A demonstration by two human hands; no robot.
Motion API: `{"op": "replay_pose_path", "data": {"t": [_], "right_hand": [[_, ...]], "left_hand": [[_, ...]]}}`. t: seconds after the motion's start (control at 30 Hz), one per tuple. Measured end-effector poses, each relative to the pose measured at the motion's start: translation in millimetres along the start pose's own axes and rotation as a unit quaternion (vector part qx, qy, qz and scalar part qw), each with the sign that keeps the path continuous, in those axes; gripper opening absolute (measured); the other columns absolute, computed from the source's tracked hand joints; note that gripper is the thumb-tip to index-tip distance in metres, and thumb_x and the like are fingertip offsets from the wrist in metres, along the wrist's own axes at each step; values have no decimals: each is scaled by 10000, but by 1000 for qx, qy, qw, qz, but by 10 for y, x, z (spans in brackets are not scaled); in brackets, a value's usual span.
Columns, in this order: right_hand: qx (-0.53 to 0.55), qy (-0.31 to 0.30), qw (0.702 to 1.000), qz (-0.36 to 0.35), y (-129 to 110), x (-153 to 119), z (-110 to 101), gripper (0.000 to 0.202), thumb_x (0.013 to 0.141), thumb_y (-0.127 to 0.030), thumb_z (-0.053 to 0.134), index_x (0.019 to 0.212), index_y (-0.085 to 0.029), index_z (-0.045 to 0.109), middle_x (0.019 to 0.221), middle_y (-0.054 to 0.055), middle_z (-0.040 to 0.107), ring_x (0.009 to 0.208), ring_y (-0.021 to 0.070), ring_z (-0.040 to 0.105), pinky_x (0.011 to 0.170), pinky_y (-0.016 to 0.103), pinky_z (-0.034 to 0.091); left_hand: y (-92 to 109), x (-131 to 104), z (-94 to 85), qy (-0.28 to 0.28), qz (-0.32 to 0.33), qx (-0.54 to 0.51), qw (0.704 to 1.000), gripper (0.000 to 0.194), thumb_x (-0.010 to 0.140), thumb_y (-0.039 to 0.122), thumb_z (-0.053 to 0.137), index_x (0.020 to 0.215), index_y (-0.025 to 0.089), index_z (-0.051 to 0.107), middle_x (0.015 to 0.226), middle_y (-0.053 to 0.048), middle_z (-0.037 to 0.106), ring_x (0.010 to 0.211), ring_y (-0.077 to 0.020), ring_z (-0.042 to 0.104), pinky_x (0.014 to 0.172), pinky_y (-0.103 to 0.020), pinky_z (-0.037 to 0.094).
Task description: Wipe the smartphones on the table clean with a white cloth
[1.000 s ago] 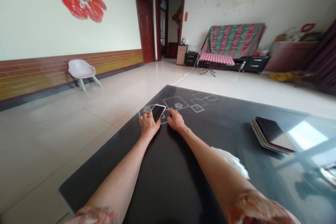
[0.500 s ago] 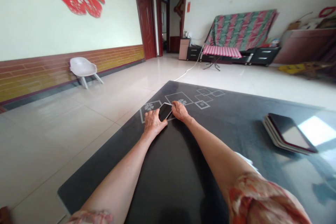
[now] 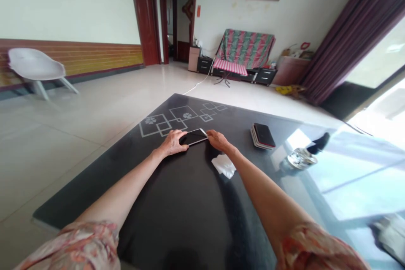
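A smartphone (image 3: 193,136) with a dark screen and white edges is held between my two hands, over the black table (image 3: 177,202). My left hand (image 3: 173,142) grips its left end, thumb at the near edge and fingers at the far side. At the right end, my right hand (image 3: 217,140) has its fingers closed on the phone's corner. A crumpled white tissue or cloth (image 3: 224,165) lies on the table just below my right wrist, partly hidden by the forearm.
Right of my hands lies a stack of dark-topped phones or tablets (image 3: 263,136). Beyond it stands a glass ashtray-like object (image 3: 302,159) with a dark item (image 3: 319,143) by it. A pale chair (image 3: 38,65) is at the left wall; a striped folding table (image 3: 230,67) stands at the back.
The view has swung to the right, bringing the tissue, glass object and curtain into sight. The phone has turned in my hands, from pointing away to lying more sideways.
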State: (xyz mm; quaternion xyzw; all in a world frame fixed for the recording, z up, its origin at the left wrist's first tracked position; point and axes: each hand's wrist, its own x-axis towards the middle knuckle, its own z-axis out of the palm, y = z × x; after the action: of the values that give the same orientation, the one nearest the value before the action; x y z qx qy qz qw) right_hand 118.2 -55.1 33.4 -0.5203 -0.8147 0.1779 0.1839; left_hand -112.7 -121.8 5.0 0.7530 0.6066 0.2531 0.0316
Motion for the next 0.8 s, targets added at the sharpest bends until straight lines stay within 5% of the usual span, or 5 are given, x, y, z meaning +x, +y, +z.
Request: {"op": "replay_pose_path", "data": {"t": [0.2, 0.4, 0.57, 0.8], "right_hand": [[32, 56, 997, 44, 382, -493, -313, 303, 871, -262, 462, 1104, -224, 653, 1042, 54, 709, 996, 219, 647, 890, 341, 485], [107, 58, 992, 25, 545, -944, -497, 355, 879, -428, 505, 1115, -213, 661, 1114, 54, 691, 1031, 203, 639, 907, 321, 489], [126, -4, 992, -21, 464, -1183, -589, 469, 804, -501, 603, 1171, -211, 630, 1199, 86, 629, 1102, 244, 589, 957, 367, 450], [-30, -25, 999, -9, 326, -1324, -508, 605, 641, -435, 748, 1178, -206, 592, 1197, 107, 549, 1107, 268, 536, 945, 367, 418]], "left_hand": [[706, 136, 283, -3, 4, -4, 1000, 607, 650, 386, 683, 1219, 188, 606, 1088, -88, 647, 1029, -260, 571, 961, -344, 408], [1235, 221, 546, 30, -89, 1, 996, 589, 680, 439, 670, 1198, 166, 607, 1079, -142, 618, 1017, -307, 549, 882, -384, 425], [1355, 172, 619, 37, -69, -22, 997, 641, 716, 466, 679, 1266, 165, 544, 1101, -128, 608, 1036, -287, 539, 888, -351, 414], [1397, 128, 653, 46, -24, 12, 999, 872, 666, 617, 681, 1332, 101, 457, 1102, -150, 574, 1027, -304, 525, 914, -396, 400]]}}
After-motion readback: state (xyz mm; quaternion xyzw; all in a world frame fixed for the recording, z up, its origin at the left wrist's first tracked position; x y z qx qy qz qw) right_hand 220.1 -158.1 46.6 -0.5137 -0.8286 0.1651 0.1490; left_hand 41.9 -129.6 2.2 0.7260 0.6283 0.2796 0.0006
